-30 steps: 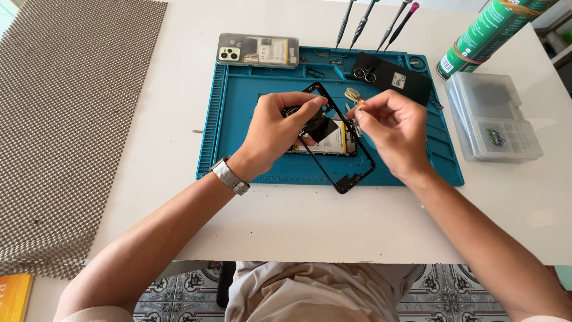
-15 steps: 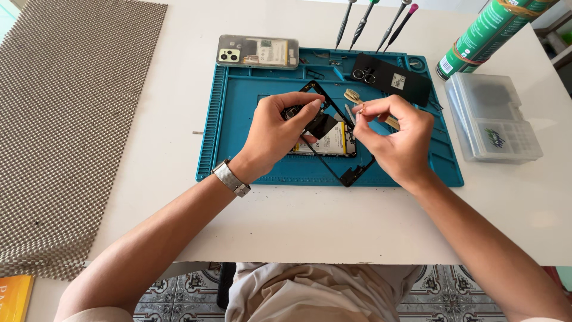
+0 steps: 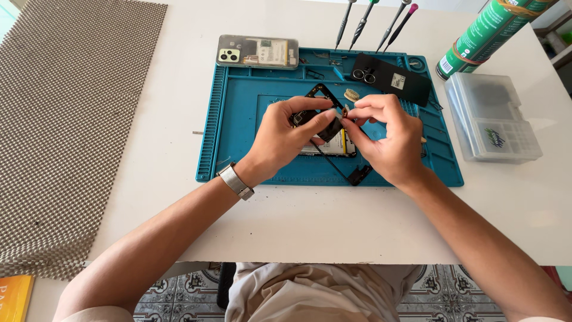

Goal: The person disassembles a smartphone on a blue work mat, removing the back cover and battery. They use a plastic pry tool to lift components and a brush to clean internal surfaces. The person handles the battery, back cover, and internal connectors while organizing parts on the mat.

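The phone frame [image 3: 333, 143] lies mid-mat on the blue work mat [image 3: 238, 119], its long axis running diagonally from the mat's far edge toward its near right corner. The left hand [image 3: 286, 137] grips its upper part; the right hand [image 3: 387, 137] pinches a small part [image 3: 345, 111] just above it.

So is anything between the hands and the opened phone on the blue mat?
Nothing visible: the left hand and the right hand already touch the opened phone, pinching a small part over it.
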